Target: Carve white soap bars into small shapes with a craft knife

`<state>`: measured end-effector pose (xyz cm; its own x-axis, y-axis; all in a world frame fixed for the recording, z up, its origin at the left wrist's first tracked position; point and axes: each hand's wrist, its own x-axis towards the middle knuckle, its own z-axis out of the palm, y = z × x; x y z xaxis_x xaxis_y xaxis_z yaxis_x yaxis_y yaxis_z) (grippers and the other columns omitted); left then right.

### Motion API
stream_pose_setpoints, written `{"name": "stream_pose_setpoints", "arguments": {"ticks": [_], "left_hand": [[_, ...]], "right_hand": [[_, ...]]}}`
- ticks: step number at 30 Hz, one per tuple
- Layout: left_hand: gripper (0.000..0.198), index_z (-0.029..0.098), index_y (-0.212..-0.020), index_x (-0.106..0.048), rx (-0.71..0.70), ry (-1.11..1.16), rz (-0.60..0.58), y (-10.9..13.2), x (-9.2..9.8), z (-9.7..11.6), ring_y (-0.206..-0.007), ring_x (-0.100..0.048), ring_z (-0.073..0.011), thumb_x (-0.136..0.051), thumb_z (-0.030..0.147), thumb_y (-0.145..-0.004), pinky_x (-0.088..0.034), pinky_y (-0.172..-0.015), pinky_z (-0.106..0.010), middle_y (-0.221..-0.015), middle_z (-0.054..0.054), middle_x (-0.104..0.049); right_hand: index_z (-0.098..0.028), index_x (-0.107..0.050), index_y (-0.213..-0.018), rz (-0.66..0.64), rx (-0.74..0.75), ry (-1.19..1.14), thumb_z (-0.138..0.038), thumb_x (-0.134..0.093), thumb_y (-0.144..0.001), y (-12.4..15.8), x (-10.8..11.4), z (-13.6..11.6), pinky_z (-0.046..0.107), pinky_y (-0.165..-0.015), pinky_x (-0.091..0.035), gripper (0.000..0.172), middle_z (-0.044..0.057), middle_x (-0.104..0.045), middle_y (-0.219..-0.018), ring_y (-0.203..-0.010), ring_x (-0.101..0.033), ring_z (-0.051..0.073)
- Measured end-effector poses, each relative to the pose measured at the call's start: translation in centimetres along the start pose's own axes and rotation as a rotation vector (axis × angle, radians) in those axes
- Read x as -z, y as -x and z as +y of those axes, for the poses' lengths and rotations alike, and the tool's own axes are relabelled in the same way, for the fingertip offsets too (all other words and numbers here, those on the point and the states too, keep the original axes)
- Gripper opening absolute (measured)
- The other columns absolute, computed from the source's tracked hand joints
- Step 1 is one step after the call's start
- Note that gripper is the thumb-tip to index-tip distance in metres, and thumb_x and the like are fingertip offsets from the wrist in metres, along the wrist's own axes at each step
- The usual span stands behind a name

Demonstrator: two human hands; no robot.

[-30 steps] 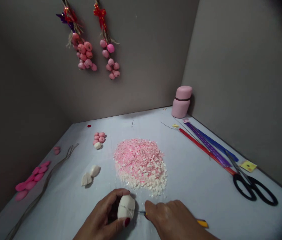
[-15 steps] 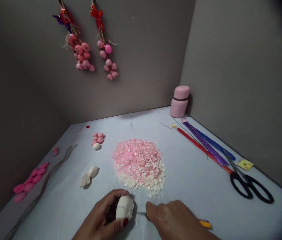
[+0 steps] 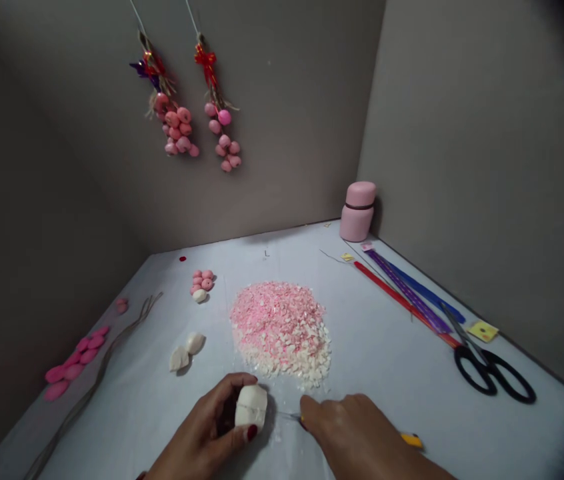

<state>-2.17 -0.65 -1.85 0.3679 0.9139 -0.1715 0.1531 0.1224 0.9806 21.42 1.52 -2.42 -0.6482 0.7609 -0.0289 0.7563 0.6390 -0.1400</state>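
My left hand [image 3: 212, 423] grips a white rounded block [image 3: 251, 408] that looks like soap, fingers on top and thumb at its lower edge. A scored line runs across its face. My right hand [image 3: 349, 427] is closed round a yellow-handled knife [image 3: 411, 441]; the handle's end shows behind the wrist. Its thin blade [image 3: 288, 415] points left towards the block, with a small gap between them. Just beyond both hands lies a heap of pink and white shavings [image 3: 282, 323].
Left are white pieces [image 3: 180, 359], pink beads [image 3: 203, 280], bright pink ovals [image 3: 73, 363] and brown twine [image 3: 95, 380]. Scissors [image 3: 495, 373], ribbons [image 3: 407, 290] and a yellow packet [image 3: 483, 331] lie right. A pink flask [image 3: 357, 212] stands behind; bead bunches [image 3: 178, 127] hang at the wall.
The camera view has shifted slightly, so the surroundings sit a little lower. My right hand and the blade are slightly farther right of the white block. Both grips are the same.
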Motion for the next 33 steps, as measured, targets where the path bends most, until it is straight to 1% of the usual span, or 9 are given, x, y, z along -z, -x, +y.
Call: {"name": "stream_pose_setpoints", "arguments": {"ticks": [3, 6, 9, 12, 18, 22, 24, 30, 33], "left_hand": [[0.036, 0.025, -0.110, -0.054, -0.035, -0.023, -0.016, -0.2, -0.1, 0.1, -0.083, -0.050, -0.0194, -0.067, 0.043, -0.082, -0.040, -0.071, -0.030, -0.091, -0.002, -0.055], [0.032, 0.024, -0.104, -0.054, -0.078, -0.007, -0.005, -0.4, -0.4, 0.2, -0.080, -0.049, -0.0177, -0.068, 0.042, -0.082, -0.039, -0.069, -0.029, -0.088, -0.001, -0.054], [0.035, 0.025, -0.107, -0.053, -0.130, 0.087, 0.046, -0.6, -0.9, 0.2, -0.081, -0.050, -0.0169, -0.069, 0.041, -0.081, -0.039, -0.070, -0.028, -0.089, 0.000, -0.055], [0.039, 0.024, -0.106, -0.054, -0.151, 0.186, 0.089, -0.7, -1.6, 0.1, -0.078, -0.051, -0.0158, -0.073, 0.042, -0.077, -0.039, -0.070, -0.028, -0.085, 0.000, -0.058], [0.044, 0.020, -0.097, -0.058, -0.219, 0.338, 0.173, -1.1, -2.7, -0.8, -0.067, -0.055, -0.0138, -0.080, 0.044, -0.068, -0.039, -0.061, -0.025, -0.076, 0.000, -0.064], [0.041, 0.020, -0.097, -0.056, -0.269, 0.392, 0.160, -1.2, -3.0, -1.3, -0.067, -0.060, -0.0156, -0.076, 0.047, -0.073, -0.043, -0.062, -0.027, -0.077, -0.004, -0.070], [0.040, 0.020, -0.097, -0.055, -0.287, 0.391, 0.153, -1.1, -3.0, -1.3, -0.067, -0.062, -0.0164, -0.070, 0.051, -0.077, -0.044, -0.062, -0.028, -0.078, -0.005, -0.071], [0.035, 0.020, -0.096, -0.058, -0.338, 0.241, 0.235, -0.6, -2.4, -1.0, -0.064, -0.060, -0.0155, -0.058, 0.054, -0.085, -0.042, -0.057, -0.023, -0.069, 0.000, -0.068], [0.030, 0.021, -0.097, -0.061, -0.382, 0.086, 0.302, -0.4, -1.9, -1.1, -0.067, -0.062, -0.0167, -0.055, 0.050, -0.088, -0.046, -0.058, -0.023, -0.076, -0.002, -0.070]], "right_hand": [[-0.022, -0.054, -0.081, -0.029, -0.048, 0.005, -0.005, -0.057, -0.068, -0.1, -0.1, 0.3, 0.030, -0.040, -0.012, 0.022, 0.001, -0.071, -0.063, -0.050, -0.068, 0.024], [-0.022, -0.054, -0.082, -0.015, -0.092, -0.042, -0.011, -0.050, -0.083, 0.0, 0.1, 0.5, 0.030, -0.041, -0.017, 0.012, 0.003, -0.071, -0.065, -0.053, -0.068, 0.025], [-0.023, -0.050, -0.080, 0.113, -0.131, -0.217, -0.019, -0.038, -0.093, 0.2, 0.5, 0.9, 0.028, -0.046, -0.027, 0.019, 0.004, -0.070, -0.066, -0.056, -0.068, 0.023], [-0.024, -0.047, -0.081, 0.241, -0.145, -0.425, -0.027, -0.031, -0.096, 0.3, 1.1, 1.0, 0.028, -0.051, -0.033, 0.022, 0.003, -0.067, -0.066, -0.058, -0.064, 0.021], [-0.020, -0.052, -0.093, 0.291, -0.194, -0.904, -0.041, -0.048, -0.088, -0.6, 1.5, -0.1, 0.027, -0.055, -0.037, 0.021, 0.001, -0.060, -0.070, -0.061, -0.055, 0.018], [-0.018, -0.052, -0.102, 0.225, -0.140, -1.221, -0.044, -0.064, -0.076, -1.8, 0.6, -2.1, 0.028, -0.061, -0.041, 0.039, 0.002, -0.062, -0.079, -0.069, -0.058, 0.019], [-0.018, -0.053, -0.096, 0.255, -0.087, -1.340, -0.052, -0.068, -0.072, -2.4, 0.0, -3.2, 0.029, -0.062, -0.041, 0.044, 0.002, -0.061, -0.076, -0.069, -0.057, 0.019], [-0.018, -0.059, -0.094, 0.348, -0.131, -1.527, -0.057, -0.076, -0.062, -3.7, -1.3, -3.9, 0.028, -0.064, -0.040, 0.053, 0.000, -0.058, -0.073, -0.068, -0.056, 0.017], [-0.018, -0.060, -0.090, 0.339, -0.197, -1.687, -0.050, -0.080, -0.057, -3.9, -1.3, -3.4, 0.027, -0.062, -0.040, 0.051, -0.001, -0.058, -0.071, -0.064, -0.055, 0.016]]}}
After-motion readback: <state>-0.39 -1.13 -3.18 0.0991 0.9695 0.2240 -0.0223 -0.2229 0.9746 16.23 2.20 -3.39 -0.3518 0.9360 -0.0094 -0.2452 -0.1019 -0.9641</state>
